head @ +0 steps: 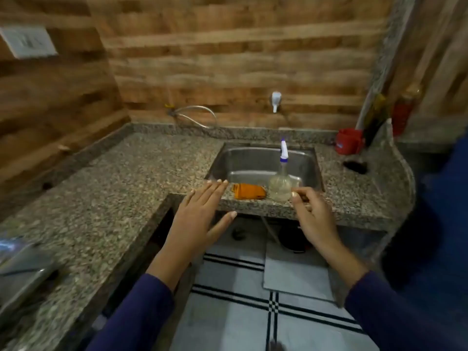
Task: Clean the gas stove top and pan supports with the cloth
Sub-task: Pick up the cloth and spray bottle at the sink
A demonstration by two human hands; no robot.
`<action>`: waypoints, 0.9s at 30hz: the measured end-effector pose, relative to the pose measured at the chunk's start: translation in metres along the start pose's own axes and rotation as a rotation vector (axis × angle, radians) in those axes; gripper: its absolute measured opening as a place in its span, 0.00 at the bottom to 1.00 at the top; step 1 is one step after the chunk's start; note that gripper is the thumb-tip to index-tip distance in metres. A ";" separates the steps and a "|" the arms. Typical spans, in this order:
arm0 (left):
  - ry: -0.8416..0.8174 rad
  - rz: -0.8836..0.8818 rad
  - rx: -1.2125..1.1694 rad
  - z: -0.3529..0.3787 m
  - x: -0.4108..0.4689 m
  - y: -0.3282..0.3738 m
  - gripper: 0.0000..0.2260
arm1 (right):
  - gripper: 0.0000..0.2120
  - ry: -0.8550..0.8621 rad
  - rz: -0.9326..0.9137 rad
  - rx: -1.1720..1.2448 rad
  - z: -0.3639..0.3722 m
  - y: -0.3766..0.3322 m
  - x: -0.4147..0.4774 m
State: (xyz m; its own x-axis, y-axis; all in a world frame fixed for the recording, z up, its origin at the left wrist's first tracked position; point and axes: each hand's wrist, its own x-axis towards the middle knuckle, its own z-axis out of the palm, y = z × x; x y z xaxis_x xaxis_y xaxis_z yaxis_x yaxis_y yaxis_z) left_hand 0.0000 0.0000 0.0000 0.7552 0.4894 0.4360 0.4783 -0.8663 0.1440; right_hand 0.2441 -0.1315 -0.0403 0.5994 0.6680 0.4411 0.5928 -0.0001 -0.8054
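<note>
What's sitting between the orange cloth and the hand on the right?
A clear spray bottle stands on the counter between the cloth and the right hand, seen in the head view.

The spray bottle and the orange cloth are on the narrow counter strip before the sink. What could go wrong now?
1. The spray bottle stands upright on the narrow counter strip before the sink; the right hand, close beside it, might tip it into the sink or off the front.
2. The open left hand, just short of the orange cloth, might push it off that strip.
</note>
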 end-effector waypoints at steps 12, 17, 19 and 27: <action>-0.388 -0.229 -0.172 0.201 0.156 -0.048 0.27 | 0.12 -0.142 0.444 0.005 0.051 0.172 0.148; -0.427 -0.269 -0.180 0.248 0.190 -0.074 0.20 | 0.26 -0.178 0.420 -0.036 0.076 0.190 0.191; -0.436 -0.309 -0.169 0.265 0.209 -0.085 0.22 | 0.29 -0.207 0.390 -0.059 0.082 0.196 0.202; -0.553 -0.383 -0.024 0.320 0.255 -0.121 0.24 | 0.19 -0.253 0.336 -0.049 0.095 0.209 0.223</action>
State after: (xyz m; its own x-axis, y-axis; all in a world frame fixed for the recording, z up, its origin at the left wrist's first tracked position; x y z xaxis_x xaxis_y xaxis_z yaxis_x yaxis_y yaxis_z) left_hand 0.2784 0.2611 -0.1905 0.6560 0.7358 -0.1682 0.7526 -0.6204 0.2207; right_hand 0.4505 0.0882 -0.1479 0.6166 0.7862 0.0412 0.4155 -0.2805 -0.8653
